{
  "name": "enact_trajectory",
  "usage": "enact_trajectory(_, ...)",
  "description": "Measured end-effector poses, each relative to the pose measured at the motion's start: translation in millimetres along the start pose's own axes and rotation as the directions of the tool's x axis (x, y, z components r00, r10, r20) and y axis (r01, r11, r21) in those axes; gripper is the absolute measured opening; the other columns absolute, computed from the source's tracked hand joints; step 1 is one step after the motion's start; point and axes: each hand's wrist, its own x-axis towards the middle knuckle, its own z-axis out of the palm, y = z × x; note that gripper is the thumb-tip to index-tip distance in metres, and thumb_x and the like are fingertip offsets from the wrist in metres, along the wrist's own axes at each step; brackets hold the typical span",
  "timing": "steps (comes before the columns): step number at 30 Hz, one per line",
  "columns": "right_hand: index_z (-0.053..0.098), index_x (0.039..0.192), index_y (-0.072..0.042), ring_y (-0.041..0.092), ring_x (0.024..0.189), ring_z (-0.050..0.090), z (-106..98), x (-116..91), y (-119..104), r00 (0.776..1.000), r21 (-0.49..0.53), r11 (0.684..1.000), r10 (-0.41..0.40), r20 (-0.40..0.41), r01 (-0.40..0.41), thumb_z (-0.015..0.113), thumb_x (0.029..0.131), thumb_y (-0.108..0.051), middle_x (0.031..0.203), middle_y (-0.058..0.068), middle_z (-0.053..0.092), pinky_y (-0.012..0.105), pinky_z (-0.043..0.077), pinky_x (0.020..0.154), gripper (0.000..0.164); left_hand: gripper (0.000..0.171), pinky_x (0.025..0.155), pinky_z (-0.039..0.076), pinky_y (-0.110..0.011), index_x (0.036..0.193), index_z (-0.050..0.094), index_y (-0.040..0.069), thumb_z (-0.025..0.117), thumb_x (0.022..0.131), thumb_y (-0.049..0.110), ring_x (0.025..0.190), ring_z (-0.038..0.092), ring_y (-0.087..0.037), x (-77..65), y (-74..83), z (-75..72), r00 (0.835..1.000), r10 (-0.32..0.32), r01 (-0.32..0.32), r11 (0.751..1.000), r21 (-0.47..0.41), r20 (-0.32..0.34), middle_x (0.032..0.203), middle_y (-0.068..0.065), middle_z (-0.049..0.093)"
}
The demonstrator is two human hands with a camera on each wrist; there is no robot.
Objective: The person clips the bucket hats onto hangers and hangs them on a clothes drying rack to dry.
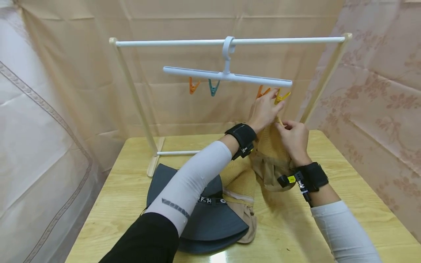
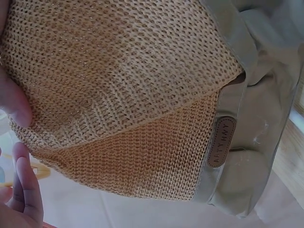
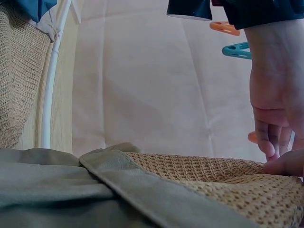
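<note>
A tan knitted hat [image 1: 274, 142] with a khaki cloth brim hangs below the right end of a white hanger [image 1: 227, 76]. My right hand [image 1: 295, 140] pinches the top of its knitted crown, with the thumb [image 3: 285, 164] on the knit. My left hand [image 1: 264, 111] is raised just above, its thumb and fingers pinching a yellow clip [image 1: 281, 96] under the hanger. In the left wrist view, the hat shows a brown label [image 2: 222, 141], and the left fingers [image 2: 26, 185] are beside the crown's tip. An orange clip [image 1: 262, 92] is partly behind the left hand.
The hanger hooks over the white top bar [image 1: 184, 42] of a rack. Another orange clip [image 1: 193, 86] and a teal clip [image 1: 213, 87] hang on its left half. A dark grey hat [image 1: 213, 219] and another tan knitted hat [image 1: 240, 179] lie on the wooden table [image 1: 108, 204].
</note>
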Motion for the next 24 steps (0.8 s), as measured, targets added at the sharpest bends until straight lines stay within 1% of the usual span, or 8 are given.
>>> enact_trajectory(4, 0.075, 0.095, 0.007, -0.012, 0.051, 0.038, -2, 3, -1, 1.0, 0.002, 1.0, 0.0, -0.004, 0.0, 0.071, 0.088, -0.02, 0.08, 0.027, 0.07, 0.01, 0.032, 0.05, 0.028, 0.053, 0.092, 0.048, -0.021, 0.145, 0.047, 0.018, 0.061, 0.096, 0.035, 0.121, 0.06, -0.011, 5.4, 2.4, 0.5, 1.0, 0.013, -0.013, 0.999, -0.042, 0.006, 0.132, 0.001, 0.064)
enact_trajectory(7, 0.075, 0.095, 0.008, -0.013, 0.051, 0.038, -2, 4, -1, 1.0, 0.001, 1.0, -0.009, -0.007, 0.009, 0.072, 0.088, -0.019, 0.08, 0.028, 0.07, 0.009, 0.032, 0.05, 0.028, 0.053, 0.095, 0.047, -0.021, 0.144, 0.048, 0.016, 0.061, 0.096, 0.034, 0.122, 0.059, -0.013, 8.7, 3.6, 0.2, 1.0, 0.024, -0.023, 0.998, -0.053, 0.019, 0.131, -0.001, 0.064)
enact_trajectory(13, 0.075, 0.093, 0.007, -0.012, 0.05, 0.038, -2, 4, 1, 1.0, -0.008, 1.0, -0.026, -0.018, 0.026, 0.071, 0.089, -0.018, 0.077, 0.026, 0.069, 0.011, 0.032, 0.05, 0.025, 0.052, 0.096, 0.046, -0.022, 0.142, 0.05, 0.014, 0.062, 0.096, 0.033, 0.123, 0.058, -0.015, 7.7, 5.6, 2.0, 0.999, 0.024, -0.021, 0.997, -0.073, 0.037, 0.13, -0.001, 0.065)
enact_trajectory(17, 0.075, 0.093, 0.007, -0.012, 0.05, 0.038, -2, 2, 2, 1.0, -0.003, 1.0, -0.017, -0.021, 0.017, 0.071, 0.089, -0.018, 0.077, 0.027, 0.069, 0.011, 0.032, 0.05, 0.025, 0.048, 0.093, 0.047, -0.021, 0.139, 0.053, 0.016, 0.062, 0.096, 0.035, 0.121, 0.06, -0.012, 5.3, 6.5, 2.7, 1.0, 0.009, -0.006, 0.996, -0.092, 0.025, 0.13, 0.001, 0.065)
enact_trajectory(21, 0.075, 0.094, 0.007, -0.014, 0.051, 0.038, -3, 3, 1, 1.0, 0.0, 1.0, -0.004, -0.027, 0.004, 0.071, 0.088, -0.019, 0.079, 0.027, 0.07, 0.01, 0.032, 0.051, 0.027, 0.044, 0.088, 0.049, -0.021, 0.135, 0.055, 0.021, 0.061, 0.095, 0.041, 0.116, 0.062, -0.007, 4.5, 9.0, 1.6, 1.0, 0.001, 0.0, 0.997, -0.079, 0.013, 0.127, 0.004, 0.067)
enact_trajectory(24, 0.075, 0.094, 0.007, -0.016, 0.051, 0.038, -3, 3, 0, 0.999, -0.001, 1.0, -0.004, -0.032, 0.004, 0.071, 0.088, -0.019, 0.08, 0.027, 0.07, 0.009, 0.032, 0.052, 0.027, 0.045, 0.086, 0.05, -0.022, 0.133, 0.056, 0.022, 0.061, 0.094, 0.045, 0.113, 0.063, -0.007, 4.6, 11.4, 0.2, 1.0, 0.002, -0.002, 0.998, -0.067, 0.006, 0.124, 0.004, 0.068)
